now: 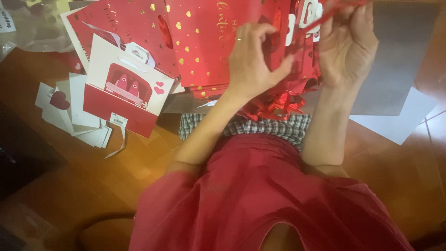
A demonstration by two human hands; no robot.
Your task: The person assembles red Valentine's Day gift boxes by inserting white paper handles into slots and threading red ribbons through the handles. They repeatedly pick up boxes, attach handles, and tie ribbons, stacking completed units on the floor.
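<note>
My left hand (pixel 253 58) grips the edge of a red gift bag (pixel 209 42) dotted with gold hearts, fingers curled over it. My right hand (pixel 348 46) pinches a thin red ribbon handle (pixel 325 16) that runs up to the top edge of the view. Beneath both hands lies a shiny red ribbon bow (pixel 274 104). My red sleeves and a checked cloth (pixel 260 126) fill the lower middle.
A white and red gift bag with a heart picture (pixel 125 86) lies at the left, on a stack of white cards (pixel 69 109). More red bags lie behind it. Grey sheet (pixel 395 60) and white paper (pixel 404 121) lie at the right on the wooden floor.
</note>
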